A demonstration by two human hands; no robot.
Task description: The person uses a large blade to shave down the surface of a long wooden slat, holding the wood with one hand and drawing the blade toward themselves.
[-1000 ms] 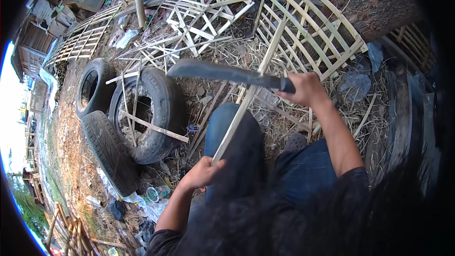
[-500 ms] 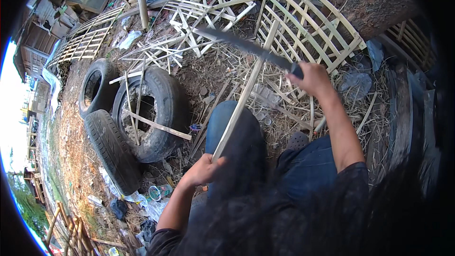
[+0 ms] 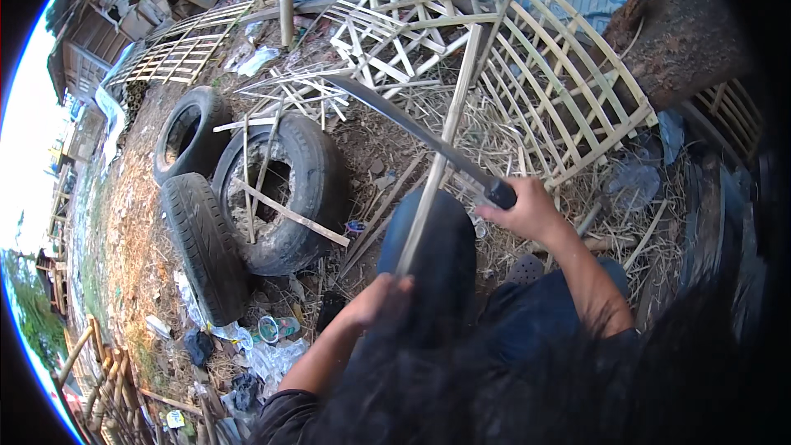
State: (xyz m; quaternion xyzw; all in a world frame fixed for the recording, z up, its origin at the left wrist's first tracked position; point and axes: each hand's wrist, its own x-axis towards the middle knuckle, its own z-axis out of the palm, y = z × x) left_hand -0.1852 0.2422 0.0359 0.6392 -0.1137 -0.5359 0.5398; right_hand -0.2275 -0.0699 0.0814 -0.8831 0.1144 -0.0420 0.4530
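My left hand is closed around the lower end of a long, pale bamboo strip, which slants up and away past my left knee. Closed on the dark handle of a machete, my right hand is to the right of the strip. The long machete blade points to the upper left and crosses the strip around its middle. Whether the edge bites into the bamboo, I cannot tell. Blurred dark strands hide part of my lap at the bottom.
Old tires lie to the left, with loose strips across one. Woven bamboo lattice panels and a pile of slats are beyond my hands. A thick log lies far right. Shavings and plastic litter cover the ground.
The machete has slid down along the bamboo strip, closer to my left hand, and my right hand has come lower with it. The whole view has shifted slightly.
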